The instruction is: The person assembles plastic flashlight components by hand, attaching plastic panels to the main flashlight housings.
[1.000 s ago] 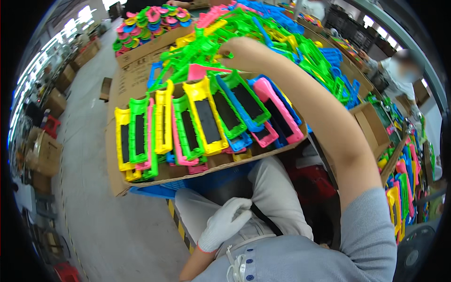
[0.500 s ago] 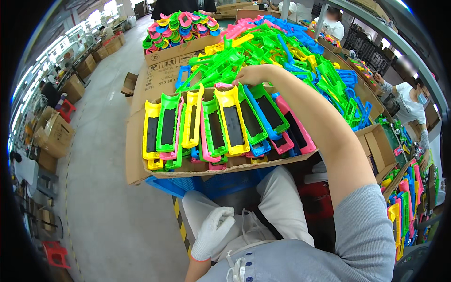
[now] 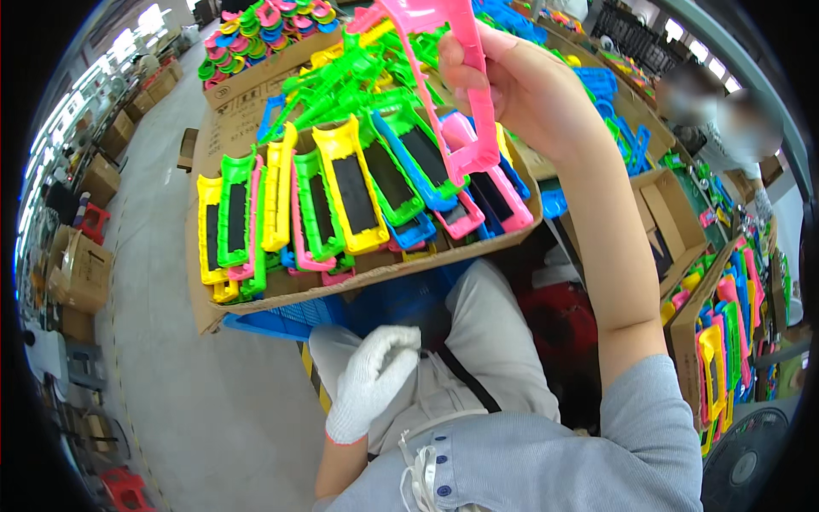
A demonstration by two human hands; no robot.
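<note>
My bare right hand (image 3: 522, 85) is raised over the right part of the carton, its fingers wrapped round one side rail of a pink plastic frame (image 3: 474, 157). The frame is long and open in the middle, and its upper end is cut off by the picture's edge. Below it, a cardboard carton (image 3: 375, 277) holds a row of leaning yellow, green, pink and blue plastic frames, such as a yellow frame (image 3: 372, 236), with dark panels in them. My left hand (image 3: 367, 388), in a white knit glove, is above my lap with curled fingers; whatever they may hold is hidden.
Behind the carton lies a big heap of loose green frames (image 3: 354, 81) and other colours. A pile of small coloured parts (image 3: 256, 38) stands at the far left. A blue plastic crate (image 3: 281, 322) is under the carton. To the right are another carton (image 3: 674, 213) and a fan (image 3: 744, 465).
My right hand has come up from the heap toward me with the pink frame in it. My gloved left hand has risen slightly. The view has turned, shifting the carton leftward.
</note>
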